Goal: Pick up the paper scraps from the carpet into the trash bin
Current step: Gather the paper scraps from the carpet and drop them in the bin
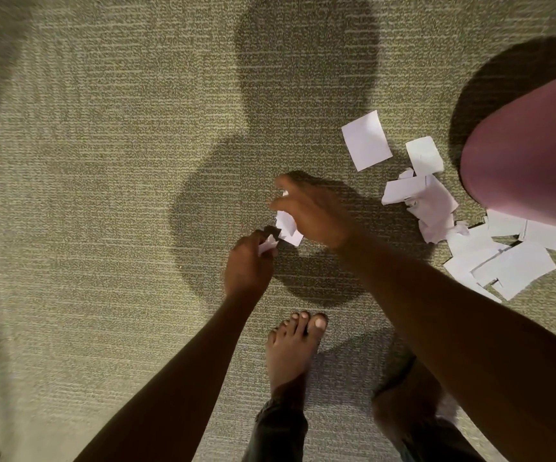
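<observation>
Paper scraps heaped on carpet at 3 o'clock, against pink trash bin; right hand clutches white pieces, left hand pinches one small scrap; risk: loose grasp drops bits in transit, thin flat sheets resist pinching off pile

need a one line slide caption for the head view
Both hands, left hand and right hand, hold paper scraps above the carpet, more scraps beside the pink trash bin.

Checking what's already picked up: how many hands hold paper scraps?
2. The left hand pinches a small scrap; the right hand grips a larger scrap, just beyond it. More may be hidden inside either hand.
</observation>
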Action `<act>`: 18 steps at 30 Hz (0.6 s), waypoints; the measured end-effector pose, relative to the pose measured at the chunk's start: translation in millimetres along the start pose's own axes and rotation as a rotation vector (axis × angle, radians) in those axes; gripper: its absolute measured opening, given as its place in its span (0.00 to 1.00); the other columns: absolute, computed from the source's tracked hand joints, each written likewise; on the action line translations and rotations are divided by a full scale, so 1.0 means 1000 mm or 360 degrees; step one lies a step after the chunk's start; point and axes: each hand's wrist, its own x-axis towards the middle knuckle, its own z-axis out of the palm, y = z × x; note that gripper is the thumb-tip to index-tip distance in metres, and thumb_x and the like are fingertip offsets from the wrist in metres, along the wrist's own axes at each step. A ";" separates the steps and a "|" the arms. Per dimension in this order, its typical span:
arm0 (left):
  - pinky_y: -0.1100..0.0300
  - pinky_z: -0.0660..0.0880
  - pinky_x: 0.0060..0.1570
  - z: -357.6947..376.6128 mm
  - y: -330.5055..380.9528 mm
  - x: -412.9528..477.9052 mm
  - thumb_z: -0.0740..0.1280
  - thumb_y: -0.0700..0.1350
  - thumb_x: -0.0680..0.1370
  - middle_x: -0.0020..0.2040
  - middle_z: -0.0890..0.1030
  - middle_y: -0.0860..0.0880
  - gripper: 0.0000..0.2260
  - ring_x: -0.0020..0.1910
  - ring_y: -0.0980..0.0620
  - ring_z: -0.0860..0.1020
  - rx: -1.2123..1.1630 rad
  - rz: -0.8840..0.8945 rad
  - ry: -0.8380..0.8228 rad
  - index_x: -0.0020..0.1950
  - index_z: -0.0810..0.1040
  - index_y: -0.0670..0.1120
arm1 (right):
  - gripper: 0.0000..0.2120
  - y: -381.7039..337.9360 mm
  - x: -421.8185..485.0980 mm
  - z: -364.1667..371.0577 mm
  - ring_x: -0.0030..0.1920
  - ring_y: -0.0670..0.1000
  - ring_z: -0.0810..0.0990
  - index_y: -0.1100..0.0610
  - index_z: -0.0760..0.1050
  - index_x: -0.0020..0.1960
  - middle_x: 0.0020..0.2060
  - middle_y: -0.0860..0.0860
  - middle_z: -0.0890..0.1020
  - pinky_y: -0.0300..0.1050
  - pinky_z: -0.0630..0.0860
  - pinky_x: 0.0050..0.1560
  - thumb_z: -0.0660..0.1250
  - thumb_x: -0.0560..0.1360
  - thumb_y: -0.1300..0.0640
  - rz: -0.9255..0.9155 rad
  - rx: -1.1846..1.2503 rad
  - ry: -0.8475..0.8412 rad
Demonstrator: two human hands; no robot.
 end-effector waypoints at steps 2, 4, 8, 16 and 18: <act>0.52 0.74 0.45 0.004 0.005 -0.001 0.74 0.42 0.80 0.55 0.82 0.41 0.13 0.51 0.40 0.81 0.0000 0.0015 0.0039 0.64 0.82 0.43 | 0.14 0.002 -0.003 0.002 0.58 0.58 0.82 0.56 0.79 0.62 0.70 0.55 0.71 0.56 0.82 0.47 0.67 0.78 0.66 0.0056 -0.0004 0.0061; 0.54 0.72 0.44 0.008 0.012 0.001 0.74 0.42 0.80 0.56 0.80 0.41 0.14 0.52 0.41 0.80 -0.0020 0.0008 0.0073 0.65 0.82 0.43 | 0.14 0.006 -0.009 0.007 0.55 0.58 0.81 0.59 0.78 0.60 0.66 0.57 0.73 0.55 0.83 0.44 0.70 0.76 0.68 0.0167 0.0025 0.0145; 0.51 0.77 0.47 0.018 0.029 0.006 0.73 0.42 0.80 0.60 0.79 0.43 0.13 0.54 0.41 0.80 -0.0009 -0.0011 0.0120 0.65 0.80 0.43 | 0.12 0.020 -0.024 0.016 0.58 0.58 0.78 0.57 0.80 0.55 0.58 0.55 0.80 0.49 0.76 0.43 0.75 0.73 0.64 0.0398 0.0114 0.0220; 0.44 0.79 0.56 0.041 0.056 0.011 0.73 0.50 0.81 0.69 0.72 0.41 0.16 0.66 0.40 0.72 0.0333 -0.0101 0.0180 0.63 0.81 0.41 | 0.11 0.041 -0.060 0.036 0.49 0.58 0.83 0.55 0.84 0.53 0.46 0.55 0.86 0.45 0.73 0.45 0.76 0.73 0.52 0.1001 0.0685 0.0291; 0.43 0.78 0.58 0.044 0.060 0.012 0.73 0.49 0.80 0.70 0.71 0.41 0.16 0.67 0.39 0.72 0.0335 -0.0107 0.0201 0.63 0.81 0.40 | 0.13 0.039 -0.066 0.037 0.45 0.59 0.84 0.57 0.84 0.50 0.43 0.55 0.87 0.51 0.78 0.42 0.79 0.70 0.51 0.1092 0.0834 0.0305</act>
